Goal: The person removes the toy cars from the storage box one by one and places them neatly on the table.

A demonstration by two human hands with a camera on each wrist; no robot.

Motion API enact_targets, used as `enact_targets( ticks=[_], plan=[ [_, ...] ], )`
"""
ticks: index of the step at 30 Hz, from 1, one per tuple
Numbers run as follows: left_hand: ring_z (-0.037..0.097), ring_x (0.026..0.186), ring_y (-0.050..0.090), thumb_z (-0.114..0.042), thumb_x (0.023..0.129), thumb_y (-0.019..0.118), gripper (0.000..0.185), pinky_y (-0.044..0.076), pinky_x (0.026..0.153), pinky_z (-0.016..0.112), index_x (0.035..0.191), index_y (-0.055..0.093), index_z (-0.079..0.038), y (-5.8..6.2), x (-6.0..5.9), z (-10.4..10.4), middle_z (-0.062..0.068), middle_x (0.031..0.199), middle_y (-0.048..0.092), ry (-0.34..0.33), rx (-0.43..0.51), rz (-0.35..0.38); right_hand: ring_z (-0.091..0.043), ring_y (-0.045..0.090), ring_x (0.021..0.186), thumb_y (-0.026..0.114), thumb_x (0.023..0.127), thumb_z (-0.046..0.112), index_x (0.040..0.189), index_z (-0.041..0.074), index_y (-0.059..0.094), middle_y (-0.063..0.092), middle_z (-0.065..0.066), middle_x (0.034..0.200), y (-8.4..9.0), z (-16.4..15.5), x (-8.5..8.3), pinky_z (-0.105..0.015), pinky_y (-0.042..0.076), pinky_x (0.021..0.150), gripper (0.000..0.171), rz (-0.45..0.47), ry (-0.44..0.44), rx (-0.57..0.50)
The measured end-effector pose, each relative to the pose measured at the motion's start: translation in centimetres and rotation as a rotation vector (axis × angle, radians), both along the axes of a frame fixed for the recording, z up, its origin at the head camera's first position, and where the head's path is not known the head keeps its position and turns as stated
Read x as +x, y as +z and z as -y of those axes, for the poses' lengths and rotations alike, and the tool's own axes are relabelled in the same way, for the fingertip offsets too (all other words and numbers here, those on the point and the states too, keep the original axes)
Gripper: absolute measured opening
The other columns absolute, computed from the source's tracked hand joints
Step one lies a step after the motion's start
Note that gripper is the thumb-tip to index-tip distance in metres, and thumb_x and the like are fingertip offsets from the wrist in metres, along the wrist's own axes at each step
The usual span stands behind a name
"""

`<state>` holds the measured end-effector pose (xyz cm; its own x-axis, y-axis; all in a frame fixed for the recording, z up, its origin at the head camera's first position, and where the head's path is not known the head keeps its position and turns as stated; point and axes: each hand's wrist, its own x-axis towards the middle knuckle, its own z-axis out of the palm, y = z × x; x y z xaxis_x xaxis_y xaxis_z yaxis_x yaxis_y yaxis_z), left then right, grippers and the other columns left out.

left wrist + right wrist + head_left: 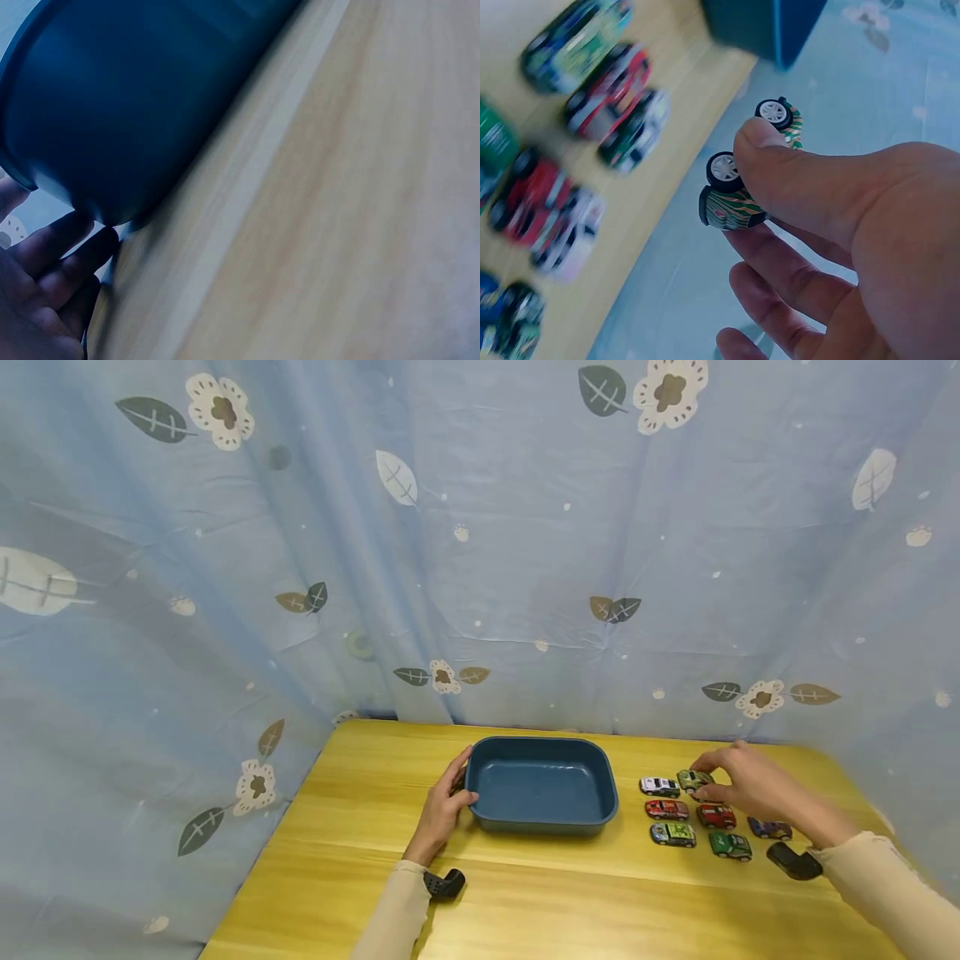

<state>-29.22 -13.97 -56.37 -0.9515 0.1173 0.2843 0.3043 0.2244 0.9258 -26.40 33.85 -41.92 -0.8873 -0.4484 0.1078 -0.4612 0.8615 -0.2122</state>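
Observation:
A small olive camouflage toy car (692,779) is pinched between the thumb and fingers of my right hand (711,777) at the far end of a group of toy cars. In the right wrist view my right hand (769,187) holds the camouflage car (731,206) just above the table, with its white wheels turned towards the camera. A dark blue rectangular tray (542,817) sits mid-table with nothing in it. My left hand (457,783) rests against the tray's left wall with fairly straight fingers (56,251) beside the blue tray wall (112,112).
Several more toy cars stand in two rows right of the tray: white (659,787), red (667,810), green-blue (672,834), another red (716,816), green (731,845) and purple (769,829). The wooden table (525,902) is backed by a floral blue curtain (480,568).

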Motion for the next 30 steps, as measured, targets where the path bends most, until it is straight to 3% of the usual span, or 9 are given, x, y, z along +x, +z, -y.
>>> enact_targets(
  ticks=[4,7,10,15,19,26,30],
  plan=[
    [0.036,0.146,0.054,-0.009,0.086,0.064,0.081,0.048,0.108,0.034,0.163,0.046,-0.025,0.1,0.2,0.2,0.015,0.16,0.054,-0.012,0.019,0.001,-0.037,0.07,0.097,0.083,0.089,0.02,0.112,0.001,0.078,0.078,-0.008,0.104,-0.7,-2.7,0.7,-0.056,0.056,0.084,0.03,0.027,-0.03,0.002],
    [0.038,0.145,0.055,-0.008,0.086,0.064,0.08,0.048,0.107,0.031,0.163,0.046,-0.022,0.1,0.4,0.4,0.017,0.158,0.055,-0.015,0.037,0.004,-0.035,0.071,0.096,0.084,0.088,0.021,0.112,0.002,0.078,0.078,-0.007,0.104,-1.1,-4.7,1.0,-0.054,0.058,0.081,0.031,0.055,-0.044,0.02],
    [0.037,0.145,0.055,-0.009,0.086,0.064,0.081,0.048,0.11,0.038,0.163,0.046,-0.023,0.2,0.4,0.6,0.016,0.158,0.055,-0.012,0.024,-0.001,-0.034,0.071,0.095,0.084,0.088,0.024,0.113,0.002,0.077,0.078,-0.007,0.105,-1.6,-6.5,1.3,-0.053,0.058,0.081,0.034,0.105,-0.052,0.03],
    [0.034,0.147,0.053,-0.013,0.087,0.065,0.081,0.045,0.114,0.053,0.164,0.045,-0.028,0.0,0.2,0.8,0.011,0.162,0.052,-0.012,-0.033,-0.015,-0.019,0.072,0.09,0.085,0.086,0.026,0.112,0.004,0.079,0.078,-0.004,0.107,-2.8,-9.0,1.9,-0.042,0.059,0.077,0.035,0.169,-0.047,0.04],
    [0.036,0.148,0.052,-0.014,0.088,0.064,0.08,0.045,0.114,0.056,0.165,0.043,-0.026,-0.2,0.1,0.9,0.012,0.164,0.05,-0.027,-0.053,-0.03,-0.012,0.07,0.086,0.086,0.085,0.026,0.11,0.009,0.08,0.078,-0.001,0.106,-4.2,-10.3,2.6,-0.043,0.059,0.077,0.032,0.241,-0.084,0.068],
    [0.036,0.149,0.05,-0.015,0.089,0.063,0.08,0.043,0.116,0.059,0.166,0.041,-0.028,-0.4,0.0,0.5,0.01,0.166,0.047,-0.039,-0.061,-0.022,-0.011,0.067,0.082,0.089,0.08,0.029,0.105,0.013,0.082,0.077,0.001,0.101,-7.3,-12.1,3.9,-0.051,0.056,0.081,0.031,0.255,-0.143,0.136],
    [0.035,0.15,0.049,-0.016,0.089,0.062,0.081,0.043,0.116,0.059,0.166,0.04,-0.028,-0.3,0.0,0.4,0.008,0.166,0.046,-0.043,-0.059,-0.012,-0.021,0.066,0.086,0.09,0.078,0.033,0.106,0.01,0.082,0.077,-0.001,0.1,-8.4,-12.6,3.8,-0.055,0.053,0.083,0.037,0.291,-0.185,0.156]
  ],
)
